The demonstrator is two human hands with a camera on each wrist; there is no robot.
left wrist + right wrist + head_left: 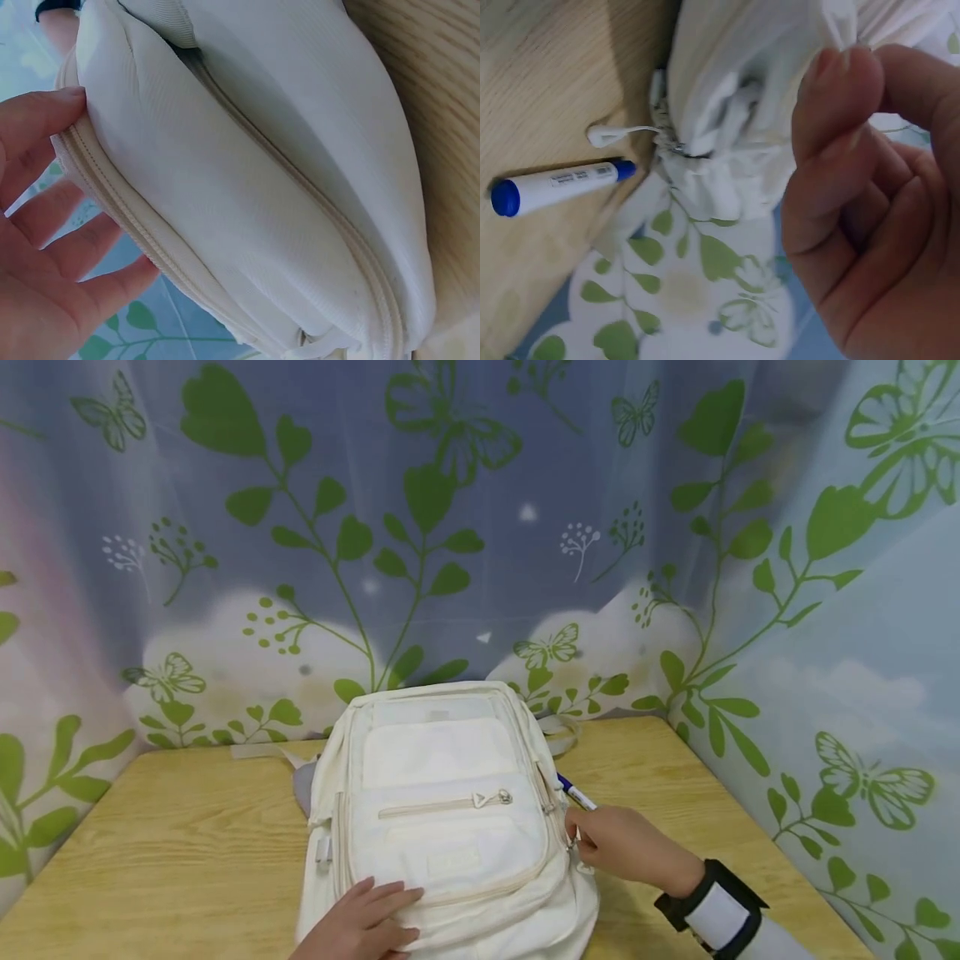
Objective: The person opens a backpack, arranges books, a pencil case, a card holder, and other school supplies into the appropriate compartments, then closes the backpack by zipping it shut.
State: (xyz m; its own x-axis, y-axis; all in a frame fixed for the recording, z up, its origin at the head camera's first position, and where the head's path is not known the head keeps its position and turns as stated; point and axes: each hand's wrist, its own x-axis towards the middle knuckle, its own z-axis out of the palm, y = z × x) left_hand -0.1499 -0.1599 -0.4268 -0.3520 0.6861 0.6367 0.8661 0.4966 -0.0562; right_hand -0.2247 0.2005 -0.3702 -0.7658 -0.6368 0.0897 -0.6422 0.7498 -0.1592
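Observation:
A cream-white backpack (450, 752) lies on the wooden table, its front panel with the short zipped pocket facing up. My left hand (363, 922) rests at its lower front edge, fingers spread and fairly straight. In the left wrist view, the fingers of that hand (56, 217) touch the zippered rim. Beside the backpack's right side, my right hand (626, 846) has curled fingers. In the right wrist view, the thumb and forefinger of the right hand (877, 187) pinch a bit of the backpack's white fabric. A blue-capped white marker (562, 186) lies close to that side.
The table (187, 835) runs under the backpack to a curtain (480, 527) with green leaves and butterflies, which also hangs along the right. A grey-white strap (562, 735) loops out behind the backpack. A small white pull on a cord (607, 135) hangs off its side.

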